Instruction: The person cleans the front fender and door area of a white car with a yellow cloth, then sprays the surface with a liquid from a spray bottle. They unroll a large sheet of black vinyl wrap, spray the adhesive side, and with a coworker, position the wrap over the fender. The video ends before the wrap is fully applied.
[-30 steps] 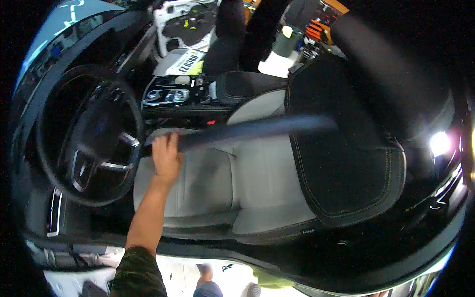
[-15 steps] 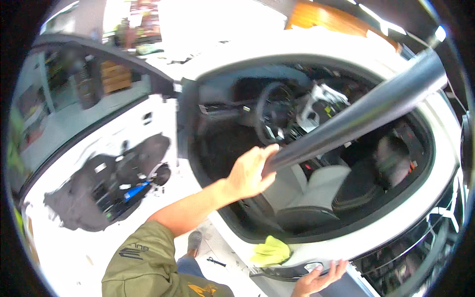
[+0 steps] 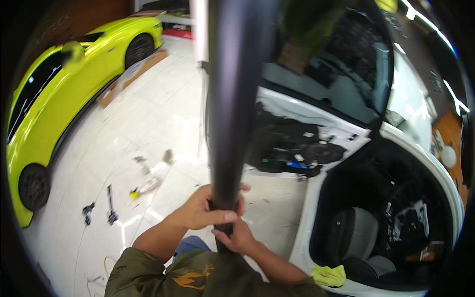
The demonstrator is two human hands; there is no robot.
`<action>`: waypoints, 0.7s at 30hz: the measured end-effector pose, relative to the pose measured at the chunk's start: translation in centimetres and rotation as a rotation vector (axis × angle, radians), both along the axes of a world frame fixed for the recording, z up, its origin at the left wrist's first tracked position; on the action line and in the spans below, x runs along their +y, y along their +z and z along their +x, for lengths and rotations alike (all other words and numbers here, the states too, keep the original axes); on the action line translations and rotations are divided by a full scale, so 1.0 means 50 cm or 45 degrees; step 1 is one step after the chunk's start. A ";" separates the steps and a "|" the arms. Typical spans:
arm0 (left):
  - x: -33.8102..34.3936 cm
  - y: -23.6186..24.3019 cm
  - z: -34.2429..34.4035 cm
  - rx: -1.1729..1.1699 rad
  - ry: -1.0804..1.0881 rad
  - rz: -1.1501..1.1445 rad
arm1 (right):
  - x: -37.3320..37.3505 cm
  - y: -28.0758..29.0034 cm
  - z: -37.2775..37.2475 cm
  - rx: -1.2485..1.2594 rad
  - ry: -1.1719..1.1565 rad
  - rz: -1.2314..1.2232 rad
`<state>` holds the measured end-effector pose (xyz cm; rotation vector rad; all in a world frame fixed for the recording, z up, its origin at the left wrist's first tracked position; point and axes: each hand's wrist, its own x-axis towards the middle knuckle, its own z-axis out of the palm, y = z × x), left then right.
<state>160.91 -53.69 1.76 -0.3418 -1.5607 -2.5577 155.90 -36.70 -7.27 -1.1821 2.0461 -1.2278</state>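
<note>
A long dark grey roll (image 3: 232,99) stands nearly upright in front of me, reaching from my chest to the top of the picture. My left hand (image 3: 200,210) wraps around its lower end from the left. My right hand (image 3: 237,236) grips the roll just below, fingers curled on its bottom end. Both forearms come up from olive-green sleeves (image 3: 148,274).
A white car (image 3: 396,163) stands at the right with its door (image 3: 316,128) open and stripped of trim; a grey seat (image 3: 354,232) shows inside, a yellow cloth (image 3: 329,274) lies on the sill. A lime-yellow car (image 3: 54,104) is at left. Small tools (image 3: 111,203) lie on the floor.
I have turned away from the car's cabin toward the shop floor. The roll has swung from slanting into the car to upright, and my right hand has joined my left on it.
</note>
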 end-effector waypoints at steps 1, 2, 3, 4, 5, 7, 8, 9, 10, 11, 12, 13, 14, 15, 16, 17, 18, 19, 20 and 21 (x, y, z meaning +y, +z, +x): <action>-0.066 -0.010 0.059 -0.089 0.153 -0.058 | -0.090 0.029 0.010 -0.066 0.189 -0.041; -0.122 -0.020 0.113 -0.110 0.401 -0.137 | -0.166 0.009 0.038 -0.105 0.281 -0.079; -0.176 -0.048 0.170 -0.085 0.603 -0.150 | -0.242 -0.011 0.073 -0.059 0.398 -0.104; -0.237 -0.052 0.208 -0.052 0.784 -0.163 | -0.320 -0.004 0.091 -0.006 0.495 -0.128; -0.308 -0.042 0.238 -0.056 0.961 -0.206 | -0.395 0.008 0.109 0.119 0.533 -0.233; -0.410 -0.035 0.290 -0.044 1.256 -0.226 | -0.498 0.032 0.111 0.394 0.594 -0.406; -0.456 -0.029 0.305 -0.027 1.354 -0.217 | -0.527 0.059 0.084 0.502 0.539 -0.310; -0.501 -0.022 0.311 -0.035 1.479 -0.211 | -0.559 0.090 0.033 0.633 0.396 -0.358; -0.536 -0.026 0.321 -0.051 1.582 -0.201 | -0.579 0.118 -0.024 0.719 0.162 -0.345; -0.595 -0.040 0.345 -0.077 1.613 -0.274 | -0.602 0.171 -0.078 0.756 -0.103 -0.486; -0.632 -0.056 0.366 -0.016 1.650 -0.294 | -0.624 0.243 -0.124 1.025 -0.324 -0.652; -0.659 -0.063 0.375 -0.027 1.671 -0.330 | -0.647 0.318 -0.165 1.212 -0.524 -0.861; -0.686 -0.074 0.377 -0.035 1.701 -0.367 | -0.676 0.375 -0.194 1.241 -0.708 -1.010; -0.710 -0.092 0.363 -0.058 1.714 -0.414 | -0.694 0.423 -0.230 1.371 -0.884 -1.019; -0.721 -0.112 0.333 -0.085 1.739 -0.455 | -0.714 0.451 -0.270 1.527 -1.041 -1.033; -0.724 -0.121 0.318 -0.125 1.724 -0.455 | -0.736 0.459 -0.289 1.630 -1.172 -1.013; -0.729 -0.111 0.314 -0.168 1.774 -0.500 | -0.775 0.465 -0.295 1.630 -1.257 -0.951; -0.741 -0.110 0.300 -0.175 1.812 -0.496 | -0.805 0.462 -0.304 1.624 -1.294 -0.948; -0.769 -0.143 0.282 -0.193 1.809 -0.544 | -0.813 0.448 -0.313 1.654 -1.356 -0.907; -0.763 -0.116 0.258 -0.175 1.898 -0.763 | -0.847 0.442 -0.335 1.683 -1.409 -0.914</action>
